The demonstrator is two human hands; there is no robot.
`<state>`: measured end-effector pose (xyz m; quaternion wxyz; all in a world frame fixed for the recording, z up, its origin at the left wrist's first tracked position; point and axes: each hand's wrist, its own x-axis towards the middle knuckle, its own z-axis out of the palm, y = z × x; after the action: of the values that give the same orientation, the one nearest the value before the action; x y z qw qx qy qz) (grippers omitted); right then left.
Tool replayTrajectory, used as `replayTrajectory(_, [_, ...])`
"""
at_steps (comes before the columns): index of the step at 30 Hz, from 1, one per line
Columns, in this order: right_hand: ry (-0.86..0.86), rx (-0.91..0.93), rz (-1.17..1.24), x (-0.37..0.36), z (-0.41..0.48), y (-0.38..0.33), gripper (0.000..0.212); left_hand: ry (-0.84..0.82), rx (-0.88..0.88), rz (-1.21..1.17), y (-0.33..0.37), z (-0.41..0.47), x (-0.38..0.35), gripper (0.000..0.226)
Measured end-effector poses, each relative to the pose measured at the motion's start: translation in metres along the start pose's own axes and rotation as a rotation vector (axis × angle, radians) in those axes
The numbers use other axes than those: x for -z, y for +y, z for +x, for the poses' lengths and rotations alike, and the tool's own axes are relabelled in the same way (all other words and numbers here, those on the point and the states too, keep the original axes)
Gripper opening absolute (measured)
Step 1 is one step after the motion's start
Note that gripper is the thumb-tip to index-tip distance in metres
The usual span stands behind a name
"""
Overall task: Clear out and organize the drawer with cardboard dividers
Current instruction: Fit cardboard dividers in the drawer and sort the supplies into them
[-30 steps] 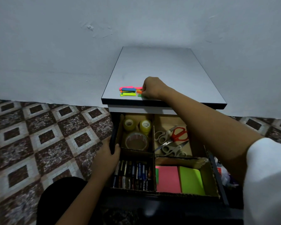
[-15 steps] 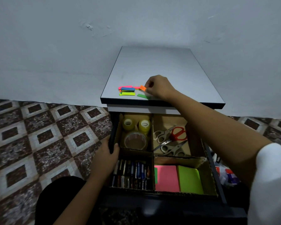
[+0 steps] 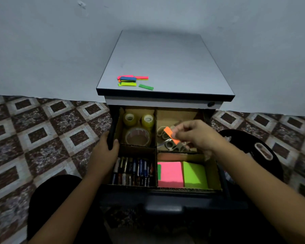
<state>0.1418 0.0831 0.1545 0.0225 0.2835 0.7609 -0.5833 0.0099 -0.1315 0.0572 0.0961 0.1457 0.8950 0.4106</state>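
right hand (image 3: 195,136) came down off the bench (image 3: 165,59) with one orange strip (image 3: 171,137) pinched in its fingers, hanging over the scissors (image 3: 167,147) at 2 o'clock of the drawer (image 3: 218,173). left hand (image 3: 104,154) gripped the drawer's 9 o'clock edge. tape (image 3: 137,136) and note pads (image 3: 169,173) looked sorted. the strip pile (image 3: 128,80) and a loose green strip (image 3: 146,87) at 12 o'clock were left, so nearly done, i'd say.
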Motion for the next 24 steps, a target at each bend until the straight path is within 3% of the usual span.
replayTrajectory(10, [0.023,-0.236,-0.225,-0.039,-0.012,0.074,0.003,-0.015,0.023,-0.014,0.001,-0.001,-0.001,0.047])
replayTrajectory(15, [0.048,-0.246,-0.207,-0.062,0.006,0.088,0.023,-0.003,0.019,-0.009,0.003,-0.003,0.0,0.044])
replayTrajectory(19, [0.059,-0.239,-0.202,-0.075,0.012,0.092,0.021,0.001,0.015,-0.002,0.004,-0.004,0.0,0.044])
replayTrajectory(21, [0.088,-0.197,-0.3,-0.075,0.011,0.091,0.011,0.006,0.012,0.006,0.003,-0.003,0.0,0.044])
replayTrajectory(24, [0.142,-0.123,-0.436,-0.074,0.003,0.085,0.017,0.008,0.008,0.012,0.002,-0.003,0.0,0.045])
